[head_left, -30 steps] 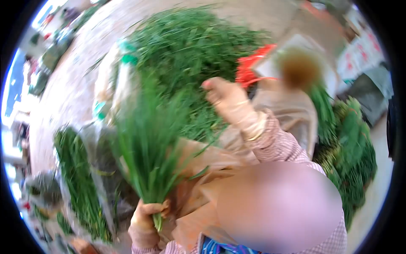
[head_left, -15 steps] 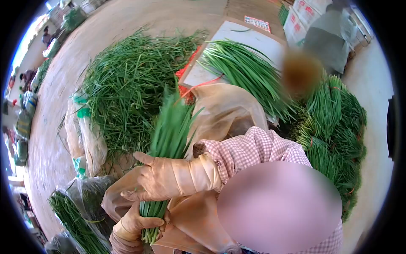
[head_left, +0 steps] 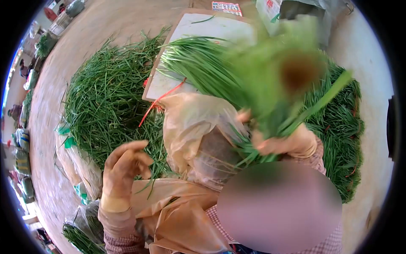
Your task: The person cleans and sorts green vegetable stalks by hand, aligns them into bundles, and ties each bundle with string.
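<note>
My right hand (head_left: 287,143), in a tan glove, grips the lower part of a bunch of garlic chives (head_left: 270,84). The leaves fan upward and are smeared by motion; a brown blur covers part of them. At the left, my gloved left hand (head_left: 125,169) is raised with its fingers loosely bent and apart, nothing in it. More garlic chives (head_left: 198,59) lie on a white board (head_left: 190,27) behind, partly hidden by the held bunch. A tan plastic sheet (head_left: 182,216) covers my lap, with a few loose leaves on it.
A big heap of loose green leaves (head_left: 105,97) lies on the floor at the left. Tied bunches (head_left: 342,127) are stacked at the right. A red tie (head_left: 169,94) hangs off the board's edge. Wrapped greens (head_left: 84,228) lie at lower left. A pale blur hides the lower right.
The bunch has swung from the lower left up to the right in my right hand. My left hand has let go of its stems and risen. The view has shifted.
</note>
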`<action>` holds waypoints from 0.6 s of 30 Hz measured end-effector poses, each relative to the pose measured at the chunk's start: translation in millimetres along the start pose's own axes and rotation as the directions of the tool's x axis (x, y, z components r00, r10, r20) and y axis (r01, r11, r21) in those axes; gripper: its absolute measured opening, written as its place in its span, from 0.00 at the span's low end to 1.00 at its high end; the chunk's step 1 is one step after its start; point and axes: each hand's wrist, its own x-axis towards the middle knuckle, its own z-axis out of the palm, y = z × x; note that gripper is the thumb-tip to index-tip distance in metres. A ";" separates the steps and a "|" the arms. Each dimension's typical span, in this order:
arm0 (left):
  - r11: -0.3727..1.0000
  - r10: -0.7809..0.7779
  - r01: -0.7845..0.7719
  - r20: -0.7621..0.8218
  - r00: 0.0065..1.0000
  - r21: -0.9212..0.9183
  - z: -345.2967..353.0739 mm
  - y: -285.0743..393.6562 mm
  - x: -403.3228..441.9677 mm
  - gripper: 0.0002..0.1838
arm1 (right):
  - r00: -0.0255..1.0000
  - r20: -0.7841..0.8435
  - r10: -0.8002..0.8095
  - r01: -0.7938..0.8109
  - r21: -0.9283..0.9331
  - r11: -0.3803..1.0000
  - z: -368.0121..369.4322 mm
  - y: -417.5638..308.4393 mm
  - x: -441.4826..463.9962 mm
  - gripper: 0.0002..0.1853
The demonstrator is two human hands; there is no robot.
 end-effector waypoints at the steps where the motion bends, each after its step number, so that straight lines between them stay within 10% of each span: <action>1: 1.000 0.012 -0.012 -0.022 1.000 -0.007 15.2 1.3 14.0 0.18 | 0.998 -0.060 0.007 -0.003 0.066 0.998 -20.6 -1.2 -10.3 0.31; 8: 0.881 0.294 -0.276 0.012 0.956 0.384 94.9 6.7 96.4 0.12 | 0.936 -0.352 0.021 0.020 0.111 0.994 -91.0 4.3 -38.5 0.33; 14: 0.899 -0.226 0.201 0.019 0.974 0.388 115.4 14.4 177.2 0.21 | 0.888 -0.454 0.070 -0.022 0.109 0.994 -107.2 -0.6 -1.0 0.27; 18: 0.867 -0.309 0.295 -0.031 0.950 0.402 140.8 8.0 215.3 0.24 | 0.884 -0.445 0.146 -0.082 0.159 0.984 -107.5 10.7 23.0 0.25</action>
